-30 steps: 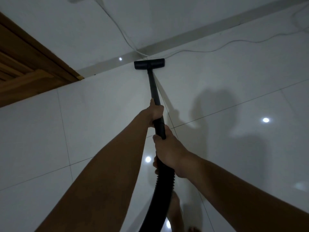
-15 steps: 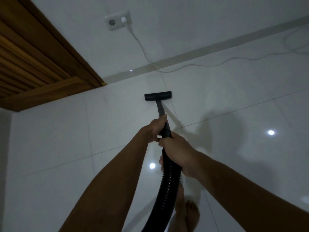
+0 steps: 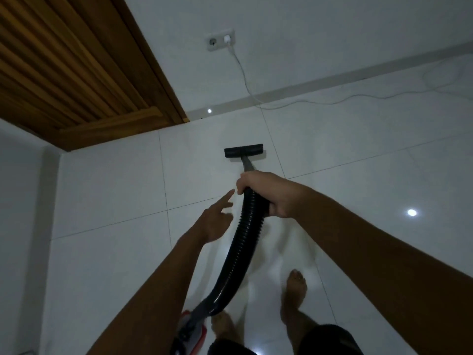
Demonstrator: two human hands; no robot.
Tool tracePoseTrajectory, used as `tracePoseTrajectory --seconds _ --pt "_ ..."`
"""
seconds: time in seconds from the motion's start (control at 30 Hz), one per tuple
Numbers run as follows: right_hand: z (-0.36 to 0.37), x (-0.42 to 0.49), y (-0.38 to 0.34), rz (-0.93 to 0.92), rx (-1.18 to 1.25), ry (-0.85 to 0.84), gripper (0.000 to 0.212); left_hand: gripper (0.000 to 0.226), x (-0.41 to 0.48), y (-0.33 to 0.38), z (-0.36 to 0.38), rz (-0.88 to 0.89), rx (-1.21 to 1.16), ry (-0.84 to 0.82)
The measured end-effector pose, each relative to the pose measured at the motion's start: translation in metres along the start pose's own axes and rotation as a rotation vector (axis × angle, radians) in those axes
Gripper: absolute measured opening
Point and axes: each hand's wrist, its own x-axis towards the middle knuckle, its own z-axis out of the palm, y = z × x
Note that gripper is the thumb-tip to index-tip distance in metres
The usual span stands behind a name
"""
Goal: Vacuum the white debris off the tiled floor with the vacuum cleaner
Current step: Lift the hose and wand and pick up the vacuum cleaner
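Dim, wide-angle view; ceiling-light glare spots on glossy floor; edges bowed.

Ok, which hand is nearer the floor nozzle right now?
Right. The right hand grips the hose just behind the floor nozzle; the left hand hovers open beside the hose, farther back.

Slatted wooden door at left — white double socket on wall
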Motion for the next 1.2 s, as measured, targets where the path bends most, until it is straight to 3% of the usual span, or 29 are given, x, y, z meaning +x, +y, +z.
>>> tracePoseTrajectory --seconds 0.27,0.37,0.5,0.6,0.7,0.8,0.93,1.1,1.2 --pt "0.104 -0.036 -0.006 -0.038 -0.109 0.02 0.008 0.111 -0.195 -0.157 -0.034 -0.043 0.247 -0.121" --pt "0.144 -0.05 -0.004 -0.032 -0.11 -0.051 0.016 0.133 -0.243 -0.184 -0.016 0.159 0.12 -0.086" --pt "0.194 -0.075 0.014 -0.013 -0.143 -0.103 0.018 0.101 -0.264 -0.176 0.011 0.227 -0.052 0.132" --pt "0.216 -0.098 0.031 -0.014 -0.131 -0.119 0.018 0.106 -0.259 -0.183 0.018 0.089 -0.105 0.198" --pt "0.227 -0.119 0.048 0.002 -0.156 -0.136 0.024 0.106 -0.267 -0.184 0.022 0.077 -0.108 0.26" --pt "0.241 -0.136 0.066 0.006 -0.15 -0.18 0.028 0.051 -0.29 -0.161 0.029 0.095 -0.178 0.291" --pt "0.258 -0.151 0.095 0.002 -0.093 -0.205 0.028 0.028 -0.303 -0.158 0.046 0.223 -0.156 0.391" --pt "0.271 -0.166 0.133 -0.031 -0.005 -0.243 0.024 0.029 -0.315 -0.179 0.065 0.226 -0.256 0.603" --pt "0.277 -0.175 0.156 -0.085 0.145 -0.31 0.033 0.033 -0.323 -0.183 0.07 0.227 -0.221 0.602"
